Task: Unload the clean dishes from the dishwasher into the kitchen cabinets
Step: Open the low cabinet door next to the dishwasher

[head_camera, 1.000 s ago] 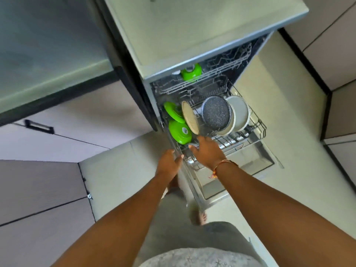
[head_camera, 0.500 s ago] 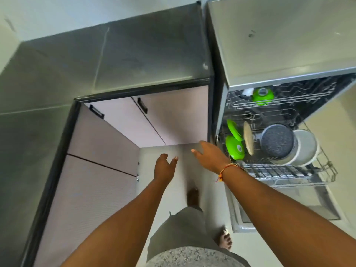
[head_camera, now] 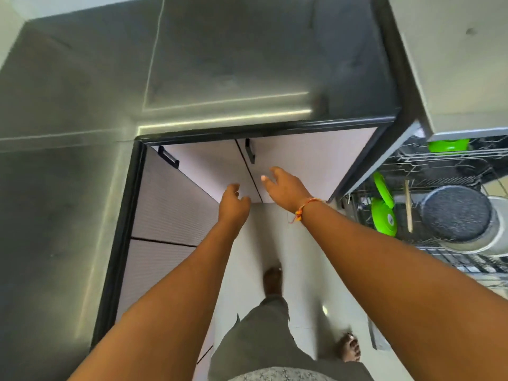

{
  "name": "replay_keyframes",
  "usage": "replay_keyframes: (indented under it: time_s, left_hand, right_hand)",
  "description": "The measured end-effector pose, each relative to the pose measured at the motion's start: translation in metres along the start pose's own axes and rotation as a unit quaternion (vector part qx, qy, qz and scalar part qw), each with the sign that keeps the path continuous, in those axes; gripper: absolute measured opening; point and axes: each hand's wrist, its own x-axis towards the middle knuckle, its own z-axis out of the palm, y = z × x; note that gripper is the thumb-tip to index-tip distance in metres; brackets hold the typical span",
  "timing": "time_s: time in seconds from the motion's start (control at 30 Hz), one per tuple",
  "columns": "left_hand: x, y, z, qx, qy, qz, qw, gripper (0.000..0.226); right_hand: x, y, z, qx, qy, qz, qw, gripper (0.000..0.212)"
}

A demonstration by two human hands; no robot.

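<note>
**Location.** The dishes remain in the dishwasher [head_camera: 428, 171] at the right edge of view. The lower rack [head_camera: 453, 257] holds 2 green plates [head_camera: 384, 220], a thin beige plate [head_camera: 408, 207] seen edge-on, a dark speckled pan [head_camera: 455, 213] and a white pot [head_camera: 499, 235] behind it. A green cup [head_camera: 448, 145] sits on the upper rack.

**Handling.** The pan and pot are probably the heaviest items and rigid; grip each at the rim, since no handle is visible. The green plates look like light plastic; pinch 1 at its upper edge and lift straight up. Any surface may be wet and slippery.

**Hands.** The left hand [head_camera: 233, 207] has loosely curled fingers and holds nothing. The right hand [head_camera: 286, 188] is spread wide and empty, close to the cabinet door [head_camera: 308, 163], below its black handle [head_camera: 249, 154].

**Change.** 1.0 s ago both hands were at the front of the lower rack. They have since moved left to the cabinet, empty. The dishes have not moved.
</note>
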Motion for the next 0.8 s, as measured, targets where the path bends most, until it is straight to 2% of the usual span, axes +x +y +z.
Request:
replay_keyframes:
  time_s: [0.2,0.4,0.6,0.8]
  left_hand:
    - [0.055,0.0,-0.024,0.019,-0.048,-0.003,0.999,0.056]
    - [0.072,-0.002,-0.029,0.004,-0.06,-0.033,0.998,0.058]
    - [0.075,-0.002,-0.028,-0.015,-0.061,-0.037,0.997,0.06]
    - [0.053,-0.01,-0.023,-0.015,-0.06,-0.03,0.998,0.066]
  right_hand:
    - [0.077,-0.044,0.033,0.094,0.028,0.04,0.994,0.052]
    - [0.114,-0.057,0.048,0.162,0.078,0.079,0.981,0.037]
    - [0.103,-0.044,0.045,0.142,0.089,0.077,0.983,0.046]
    - [0.049,-0.02,0.051,0.131,0.083,0.044,0.987,0.045]
